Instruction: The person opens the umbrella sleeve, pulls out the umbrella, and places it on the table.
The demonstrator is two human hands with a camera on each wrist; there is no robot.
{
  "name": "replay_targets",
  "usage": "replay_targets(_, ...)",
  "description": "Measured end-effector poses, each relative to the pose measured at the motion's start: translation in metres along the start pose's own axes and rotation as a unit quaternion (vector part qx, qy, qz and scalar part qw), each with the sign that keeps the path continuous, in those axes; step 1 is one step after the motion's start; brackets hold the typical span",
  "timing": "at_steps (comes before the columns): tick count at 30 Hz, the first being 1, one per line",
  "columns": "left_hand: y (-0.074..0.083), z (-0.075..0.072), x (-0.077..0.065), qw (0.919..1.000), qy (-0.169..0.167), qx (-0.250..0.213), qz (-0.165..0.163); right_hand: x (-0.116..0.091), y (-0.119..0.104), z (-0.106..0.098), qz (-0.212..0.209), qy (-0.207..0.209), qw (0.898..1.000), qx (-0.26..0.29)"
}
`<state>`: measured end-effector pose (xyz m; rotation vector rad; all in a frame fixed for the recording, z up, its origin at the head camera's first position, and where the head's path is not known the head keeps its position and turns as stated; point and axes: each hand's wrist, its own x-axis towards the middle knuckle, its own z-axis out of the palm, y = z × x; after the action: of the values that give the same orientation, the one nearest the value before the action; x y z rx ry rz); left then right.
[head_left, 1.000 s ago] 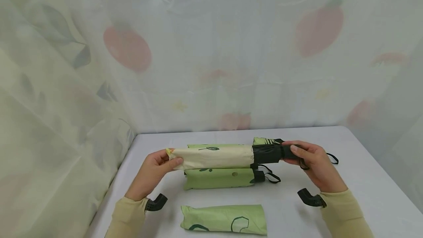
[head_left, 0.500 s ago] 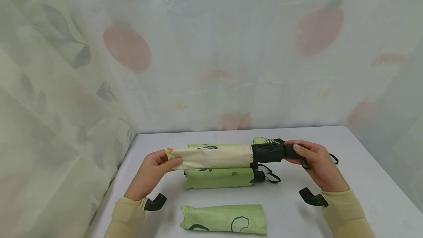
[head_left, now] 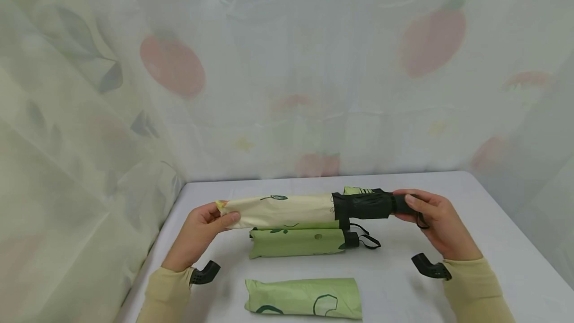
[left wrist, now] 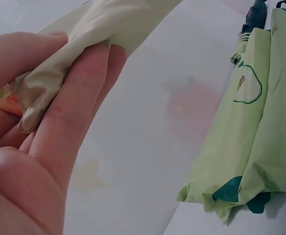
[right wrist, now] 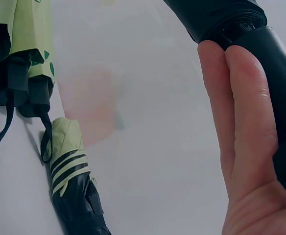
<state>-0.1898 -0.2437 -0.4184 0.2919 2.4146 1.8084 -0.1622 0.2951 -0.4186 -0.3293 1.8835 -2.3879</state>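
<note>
A folded black umbrella (head_left: 365,206) is held level above the table, its left part inside a cream fabric sleeve (head_left: 278,212) printed with a dark leaf. My left hand (head_left: 197,236) pinches the sleeve's yellow-tipped left end between thumb and fingers; the left wrist view shows the cloth bunched there. At the other end, my right hand (head_left: 444,226) grips the black handle (right wrist: 277,83), whose wrist strap (head_left: 421,221) hangs by the palm. A stretch of black canopy shows between sleeve and handle.
Below the held umbrella lie green-sleeved umbrellas (head_left: 296,243) side by side, with black ends and straps. Nearer the front is a flat green sleeve (head_left: 305,298). Behind, a green and black folded umbrella (right wrist: 77,171) lies on the white table (head_left: 484,243). Patterned curtains (head_left: 287,64) enclose the table.
My hands have drawn apart, the left with the cream sleeve leftward, the right with the handle rightward. More of the black canopy shows outside the sleeve.
</note>
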Motion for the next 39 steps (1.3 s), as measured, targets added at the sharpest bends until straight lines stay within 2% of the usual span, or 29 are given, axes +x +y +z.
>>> replay_targets(10, 0.0, -0.006, -0.002, 1.0, 0.007, 0.002, 0.003, -0.003, -0.002, -0.017, 0.009, -0.009, 1.0, 0.028)
replay_targets(19, -0.009, -0.002, 0.006, 0.9999, 0.005, -0.01, 0.007, -0.012, -0.007, -0.051, 0.002, -0.022, 0.996, 0.085)
replay_targets(27, -0.016, -0.002, 0.003, 0.9997, -0.006, -0.011, -0.021, -0.028, -0.001, -0.078, 0.009, -0.025, 0.994, 0.106)
replay_targets(30, -0.02, 0.004, -0.002, 0.9992, -0.023, -0.007, -0.031, -0.034, 0.003, -0.09, 0.016, -0.014, 0.995, 0.092)
replay_targets(33, -0.024, 0.012, -0.006, 0.9981, -0.05, -0.001, -0.037, -0.039, 0.007, -0.1, 0.021, -0.009, 0.994, 0.103)
replay_targets(39, -0.039, 0.027, -0.016, 0.9931, -0.115, 0.015, -0.02, -0.044, 0.019, -0.121, 0.038, -0.001, 0.991, 0.13)
